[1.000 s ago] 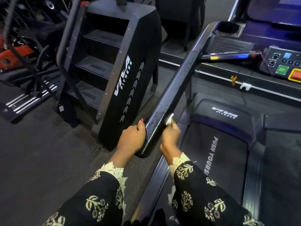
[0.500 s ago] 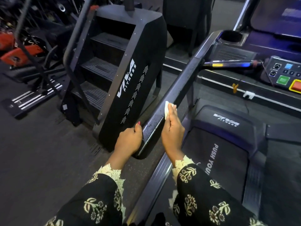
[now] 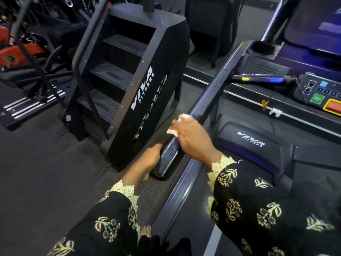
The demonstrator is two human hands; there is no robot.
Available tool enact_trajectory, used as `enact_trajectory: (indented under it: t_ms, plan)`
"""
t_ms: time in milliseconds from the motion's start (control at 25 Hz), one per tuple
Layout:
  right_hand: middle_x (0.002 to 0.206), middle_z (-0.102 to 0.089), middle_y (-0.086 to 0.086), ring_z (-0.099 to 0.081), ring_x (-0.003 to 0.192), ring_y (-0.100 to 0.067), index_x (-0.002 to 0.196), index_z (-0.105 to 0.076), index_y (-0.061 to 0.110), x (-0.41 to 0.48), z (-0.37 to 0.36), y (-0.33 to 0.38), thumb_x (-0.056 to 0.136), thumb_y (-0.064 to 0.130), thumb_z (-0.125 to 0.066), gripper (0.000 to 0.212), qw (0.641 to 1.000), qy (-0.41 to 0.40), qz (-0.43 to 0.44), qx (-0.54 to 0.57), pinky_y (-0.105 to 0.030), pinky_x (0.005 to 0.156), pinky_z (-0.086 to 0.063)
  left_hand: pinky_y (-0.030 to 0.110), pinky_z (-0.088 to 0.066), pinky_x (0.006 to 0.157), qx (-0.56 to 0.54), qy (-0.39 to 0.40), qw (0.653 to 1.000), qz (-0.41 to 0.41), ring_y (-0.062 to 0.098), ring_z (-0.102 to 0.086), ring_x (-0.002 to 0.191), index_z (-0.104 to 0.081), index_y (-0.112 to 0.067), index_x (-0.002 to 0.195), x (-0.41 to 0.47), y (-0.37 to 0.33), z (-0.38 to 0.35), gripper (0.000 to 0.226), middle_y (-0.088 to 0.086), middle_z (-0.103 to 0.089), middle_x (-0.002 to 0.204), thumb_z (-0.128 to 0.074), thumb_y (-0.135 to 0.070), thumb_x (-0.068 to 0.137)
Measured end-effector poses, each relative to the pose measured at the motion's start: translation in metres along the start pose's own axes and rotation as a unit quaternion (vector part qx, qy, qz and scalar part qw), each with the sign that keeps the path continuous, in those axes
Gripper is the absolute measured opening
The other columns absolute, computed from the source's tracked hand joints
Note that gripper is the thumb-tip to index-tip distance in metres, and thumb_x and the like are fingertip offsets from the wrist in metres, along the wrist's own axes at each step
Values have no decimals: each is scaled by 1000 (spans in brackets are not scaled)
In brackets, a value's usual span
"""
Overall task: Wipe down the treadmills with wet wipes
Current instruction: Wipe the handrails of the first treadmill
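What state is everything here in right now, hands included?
handrail: gripped at its near end, wipe partway up
wet wipe: crumpled, pressed onto the handrail
right hand: holds the wet wipe against the handrail
left hand: grips the handrail's near end
screen: lit

Right hand (image 3: pixel 195 143) pressing wet wipe (image 3: pixel 174 131) on treadmill handrail (image 3: pixel 206 102), left hand (image 3: pixel 149 159) gripping its end
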State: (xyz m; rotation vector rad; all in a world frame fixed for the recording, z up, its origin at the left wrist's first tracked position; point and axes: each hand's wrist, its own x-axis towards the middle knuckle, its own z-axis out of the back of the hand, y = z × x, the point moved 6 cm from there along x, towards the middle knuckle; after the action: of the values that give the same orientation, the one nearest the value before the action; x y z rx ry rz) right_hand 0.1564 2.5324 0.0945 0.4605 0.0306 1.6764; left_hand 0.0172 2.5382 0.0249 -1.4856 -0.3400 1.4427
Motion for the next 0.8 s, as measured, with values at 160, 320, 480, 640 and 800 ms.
enact_trajectory:
  t_ms: [160,320,480,640,800]
  plan:
    - [93,-68,-2,-60,91,-19,101,-68,19,-3,-7,37,83,29,-32,42,974,173,145,7,-34,88,-45,22,-43,51,-82,50,990,101,16,-58,51,-58,-14,75,-1,7,6,37,3,-62,58,-36,-29,99]
    - [102,-68,-13,-61,101,-31,98,-68,12,45,4,16,81,37,-15,62,956,240,21,-166,-36,88,-43,31,-46,59,-143,108,975,135,24,-57,66,-57,-13,112,12,6,16,65,17,-58,92,-17,-62,97]
    - [119,-61,-8,-57,103,-26,118,-62,14,45,-44,55,95,35,-37,40,830,506,-44,-230,-37,83,-43,29,-49,45,-158,145,964,160,22,-58,53,-54,-13,115,18,6,22,86,14,-57,80,-12,-81,84]
    - [105,-55,-2,-56,100,-24,112,-59,19,54,-63,45,95,35,-45,27,789,556,-163,-205,-32,78,-39,33,-51,45,-155,180,957,167,23,-56,59,-49,-14,120,24,7,27,87,16,-56,86,-9,-82,83]
    - [105,-59,-7,-57,104,-25,118,-60,13,53,-70,42,94,31,-49,32,774,578,-124,-229,-28,71,-42,35,-52,50,-138,202,956,160,24,-61,47,-49,-12,124,28,3,27,91,16,-57,84,-9,-82,82]
